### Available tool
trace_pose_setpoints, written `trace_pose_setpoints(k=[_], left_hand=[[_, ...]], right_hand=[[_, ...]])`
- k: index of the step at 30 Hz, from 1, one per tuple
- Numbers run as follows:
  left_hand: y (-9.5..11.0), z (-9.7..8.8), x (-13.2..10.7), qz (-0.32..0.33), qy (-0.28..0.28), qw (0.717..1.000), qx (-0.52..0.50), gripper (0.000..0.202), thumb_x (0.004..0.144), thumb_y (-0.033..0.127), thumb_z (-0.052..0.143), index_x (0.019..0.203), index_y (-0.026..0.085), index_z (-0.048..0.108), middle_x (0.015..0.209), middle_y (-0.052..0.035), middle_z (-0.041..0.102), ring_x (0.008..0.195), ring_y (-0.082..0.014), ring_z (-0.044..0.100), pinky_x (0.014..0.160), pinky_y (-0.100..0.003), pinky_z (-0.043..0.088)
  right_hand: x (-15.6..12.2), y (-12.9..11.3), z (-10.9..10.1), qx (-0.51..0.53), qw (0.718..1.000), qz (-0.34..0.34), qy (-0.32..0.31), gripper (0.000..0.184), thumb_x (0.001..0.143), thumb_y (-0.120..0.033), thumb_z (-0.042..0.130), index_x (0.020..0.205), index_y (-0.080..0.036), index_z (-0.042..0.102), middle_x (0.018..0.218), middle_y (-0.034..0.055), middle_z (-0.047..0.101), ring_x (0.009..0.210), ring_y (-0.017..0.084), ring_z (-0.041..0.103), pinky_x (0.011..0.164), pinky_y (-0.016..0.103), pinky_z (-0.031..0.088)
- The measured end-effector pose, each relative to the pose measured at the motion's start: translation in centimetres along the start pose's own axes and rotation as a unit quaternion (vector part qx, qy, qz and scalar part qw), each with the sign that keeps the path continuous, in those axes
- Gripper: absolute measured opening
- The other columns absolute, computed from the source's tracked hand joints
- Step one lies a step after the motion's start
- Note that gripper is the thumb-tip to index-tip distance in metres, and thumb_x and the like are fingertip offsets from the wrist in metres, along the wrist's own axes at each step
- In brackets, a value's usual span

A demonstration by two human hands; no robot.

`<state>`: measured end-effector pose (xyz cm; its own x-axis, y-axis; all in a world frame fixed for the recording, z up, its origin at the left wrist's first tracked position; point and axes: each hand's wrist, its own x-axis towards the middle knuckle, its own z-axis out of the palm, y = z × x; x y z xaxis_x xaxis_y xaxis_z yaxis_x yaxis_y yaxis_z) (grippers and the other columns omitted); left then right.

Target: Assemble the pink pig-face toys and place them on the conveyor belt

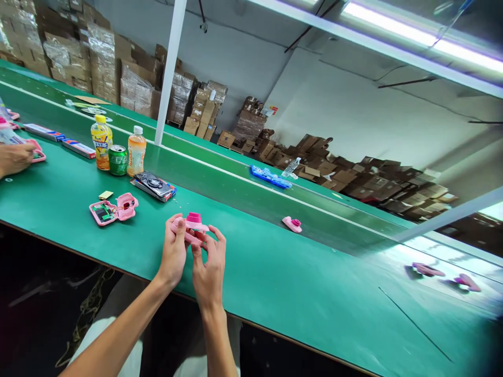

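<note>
Sitting left of my hands, an opened pink plastic case with a green circuit board [104, 212] lies on the green workbench [275, 277]. My left hand [173, 256] curls its fingers firmly round a pink moulded plastic piece with a raised round hub [194, 223], my right hand [209, 264] pinching its edge, and a small pink plastic part [292, 224] lies further right

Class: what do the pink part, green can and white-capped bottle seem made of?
The pink part looks like moulded plastic: smooth, slightly glossy, even colour. The green can seems printed metal, given its shiny sheen. The bottle looks like clear plastic, orange liquid showing through.
</note>
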<state>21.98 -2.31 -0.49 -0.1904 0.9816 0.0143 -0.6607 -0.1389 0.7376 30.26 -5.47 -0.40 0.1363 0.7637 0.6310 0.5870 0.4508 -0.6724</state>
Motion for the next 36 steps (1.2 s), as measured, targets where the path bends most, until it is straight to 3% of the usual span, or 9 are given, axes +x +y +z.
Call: trace_pose_setpoints(k=[4,9,15,19,22,24,27,31,36], left_hand=[[0.6,-0.3,0.2,-0.009,0.002,1.000,-0.024,0.058,0.086,0.062,0.070,0.124,0.022,0.053,0.111,-0.0058,0.068,0.089,-0.0163,0.069,0.077,-0.026,0.056],[1.3,-0.7,0.2,-0.034,-0.019,0.997,-0.066,0.052,0.088,0.054,0.071,0.125,0.024,0.051,0.109,-0.0046,0.066,0.094,-0.0184,0.070,0.081,-0.030,0.058],[0.0,-1.5,0.1,-0.063,-0.020,0.997,-0.042,0.047,0.089,0.056,0.066,0.122,0.025,0.051,0.126,-0.0086,0.062,0.113,-0.0218,0.066,0.096,-0.038,0.055],[0.6,-4.3,-0.9,-0.075,-0.113,0.986,0.100,0.052,0.097,0.061,0.052,0.135,0.026,0.048,0.148,-0.0139,0.052,0.132,-0.0278,0.056,0.110,-0.045,0.047],[3.6,-9.1,-1.1,0.054,-0.149,0.927,0.339,0.050,0.099,0.053,0.051,0.144,0.031,0.044,0.159,-0.0101,0.040,0.144,-0.0294,0.044,0.118,-0.048,0.039],[6.4,-12.9,0.0,0.187,-0.085,0.842,0.499,0.041,0.098,0.049,0.054,0.136,0.032,0.051,0.151,-0.0072,0.047,0.143,-0.0305,0.043,0.121,-0.052,0.033],[9.7,-18.1,3.8,0.318,0.015,0.715,0.623,0.051,0.094,0.055,0.056,0.135,0.026,0.051,0.143,-0.0121,0.050,0.140,-0.0358,0.042,0.120,-0.056,0.030],[11.2,-21.8,9.2,0.305,-0.007,0.625,0.719,0.085,0.083,0.069,0.062,0.149,0.018,0.040,0.152,-0.0201,0.044,0.145,-0.0430,0.036,0.116,-0.059,0.034],[10.3,-22.1,11.0,0.244,-0.096,0.597,0.759,0.087,0.084,0.065,0.066,0.156,0.026,0.035,0.158,-0.0143,0.045,0.146,-0.0380,0.039,0.117,-0.054,0.032]], right_hand=[[-1.1,1.1,0.2,0.022,0.999,-0.024,-0.029,0.033,0.103,-0.040,0.049,0.127,-0.022,0.062,0.141,0.0134,0.058,0.132,0.024,0.056,0.106,0.045,0.051],[-0.7,1.0,0.3,0.086,0.994,0.068,-0.006,0.043,0.101,-0.047,0.052,0.133,-0.019,0.053,0.126,0.0133,0.068,0.112,0.022,0.067,0.095,0.041,0.056],[0.3,-0.5,0.1,0.135,0.969,0.186,-0.085,0.035,0.093,-0.053,0.062,0.098,-0.019,0.065,0.099,0.0073,0.073,0.093,0.021,0.070,0.084,0.034,0.057],[0.2,0.2,-1.6,0.146,0.957,0.213,-0.129,0.036,0.088,-0.055,0.066,0.093,-0.020,0.063,0.094,0.0067,0.074,0.087,0.021,0.072,0.080,0.033,0.058],[2.3,3.5,-4.0,0.056,0.971,0.193,-0.132,0.042,0.085,-0.060,0.066,0.097,-0.020,0.065,0.098,0.0089,0.075,0.089,0.022,0.072,0.084,0.035,0.057],[5.3,7.0,-5.4,-0.048,0.977,0.181,-0.102,0.049,0.080,-0.067,0.063,0.096,-0.020,0.066,0.097,0.0096,0.076,0.090,0.024,0.072,0.086,0.036,0.056],[11.0,12.9,-6.4,-0.159,0.967,0.198,-0.031,0.055,0.071,-0.073,0.058,0.088,-0.021,0.063,0.090,0.0135,0.075,0.088,0.028,0.071,0.085,0.040,0.054],[17.7,18.8,-4.7,-0.209,0.954,0.214,0.016,0.052,0.066,-0.073,0.055,0.080,-0.023,0.054,0.085,0.0226,0.072,0.088,0.037,0.069,0.084,0.049,0.052],[21.5,22.2,-2.2,-0.239,0.951,0.194,0.027,0.067,0.065,-0.078,0.054,0.094,-0.017,0.058,0.098,0.0340,0.067,0.109,0.048,0.062,0.088,0.059,0.049]])
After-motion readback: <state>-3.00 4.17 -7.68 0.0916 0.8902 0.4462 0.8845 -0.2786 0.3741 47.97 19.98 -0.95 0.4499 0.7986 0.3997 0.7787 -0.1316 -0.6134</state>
